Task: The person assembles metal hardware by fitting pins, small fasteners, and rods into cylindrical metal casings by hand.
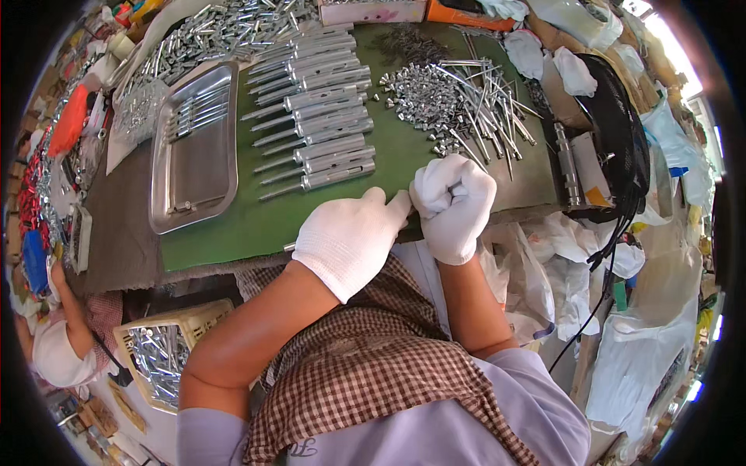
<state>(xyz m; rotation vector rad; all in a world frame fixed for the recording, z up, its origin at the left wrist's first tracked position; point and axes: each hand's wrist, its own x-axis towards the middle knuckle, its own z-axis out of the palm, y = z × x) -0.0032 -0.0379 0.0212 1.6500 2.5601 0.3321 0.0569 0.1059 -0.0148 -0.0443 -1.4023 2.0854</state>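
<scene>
1. Right hand: white glove, clenched into a fist at the near edge of the green mat; contents hidden, cannot tell what was gripped inside.
2. Left hand: white glove, fingers extended flat, fingertips touching the right fist; nothing visibly held.
3. Finished rods: silver tubes with thin pins, laid in a neat row just beyond the hands, running up the middle of the mat. Judged as the done portion.
4. Loose parts: heap of small silver caps and thin pins, beyond the right hand, unsorted. Judged as work left, and plenty of it.
5. Metal tray: rectangular, left of the row, a few rods at its far end, mostly bare.
6. Further pile of tubes: far left corner, heaped loosely.
7. Crate: pale plastic, below the table at lower left, filled with silver tubes.
8. Packaging: pink-white flat box at far edge; orange box beside it; white plastic bags bunched at right; orange bag at far left. Print too small to tell.
</scene>
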